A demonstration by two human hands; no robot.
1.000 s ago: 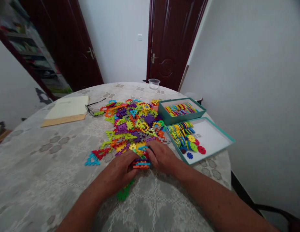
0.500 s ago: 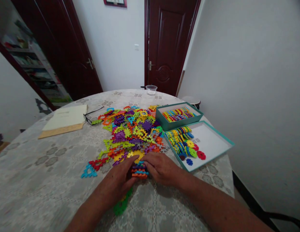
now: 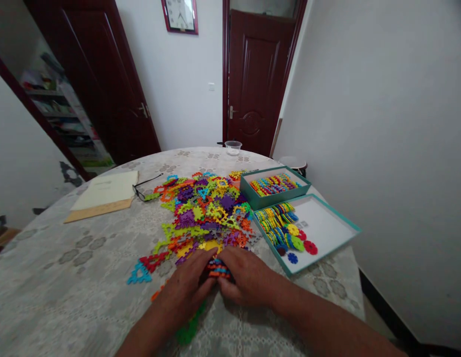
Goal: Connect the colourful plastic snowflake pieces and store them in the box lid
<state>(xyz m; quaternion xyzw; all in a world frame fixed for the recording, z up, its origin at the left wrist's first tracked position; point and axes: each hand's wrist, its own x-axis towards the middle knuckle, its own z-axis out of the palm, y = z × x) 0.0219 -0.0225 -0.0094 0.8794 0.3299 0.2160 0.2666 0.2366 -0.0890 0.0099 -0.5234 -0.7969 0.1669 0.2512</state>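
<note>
My left hand point(image 3: 188, 285) and my right hand point(image 3: 242, 275) meet at the near edge of a heap of colourful plastic interlocking pieces point(image 3: 202, 210). Together they close around a small stack of pieces point(image 3: 216, 267), orange, blue and red, which shows between the fingers. Both hands have curled fingers pressed on that stack. A green piece point(image 3: 188, 329) lies on the cloth under my left wrist. A blue triangle piece point(image 3: 138, 275) and a red one point(image 3: 154, 260) lie to the left of my hands.
The round table carries a lace cloth point(image 3: 67, 297). Two teal box halves point(image 3: 329, 233) point(image 3: 253, 196) with sorted round pieces stand at the right. A booklet point(image 3: 104, 193), glasses point(image 3: 144, 186) and a clear cup point(image 3: 233, 147) lie further back. Doors and a wall clock are behind.
The camera has tilted up, so the table sits lower in view and the clock appears. My hands have closed tighter together over the small stack.
</note>
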